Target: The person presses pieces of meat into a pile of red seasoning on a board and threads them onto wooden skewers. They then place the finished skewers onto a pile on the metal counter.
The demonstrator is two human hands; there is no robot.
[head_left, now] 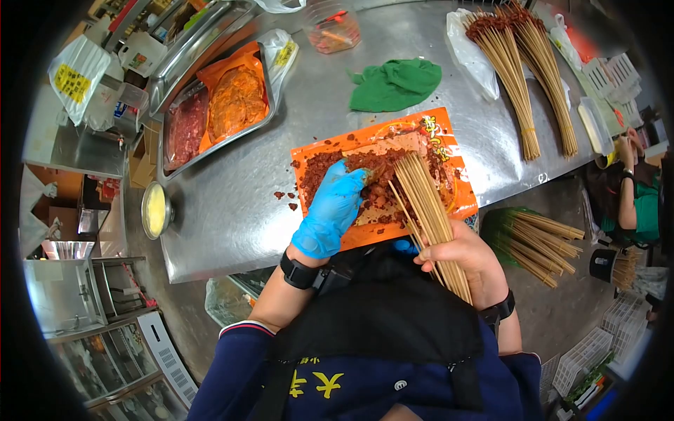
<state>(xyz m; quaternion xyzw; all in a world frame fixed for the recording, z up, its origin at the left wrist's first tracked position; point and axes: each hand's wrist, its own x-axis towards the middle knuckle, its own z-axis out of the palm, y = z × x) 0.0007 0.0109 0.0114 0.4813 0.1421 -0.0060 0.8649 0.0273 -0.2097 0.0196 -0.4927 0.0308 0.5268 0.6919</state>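
Observation:
My right hand [467, 263], bare, grips a bundle of bamboo skewers [427, 200] by their lower part. The skewers lean over an orange plastic bag [460, 193] spread flat on the table. Chopped reddish-brown marinated meat [326, 165] is heaped on the bag and sits around the skewers' far ends. My left hand [328, 214] wears a blue glove, and its fingers curl against the meat at those ends. The gloved fingertips are smeared, and part of what they press on is hidden.
A metal tray [270, 91] holds raw meat at the left. Beyond the bag lie a green cloth [397, 84] and a plastic tub [331, 29]. Loaded skewer bundles [516, 91] rest at the right, more skewers [537, 242] stand below, and another person's arm [627, 189] shows far right.

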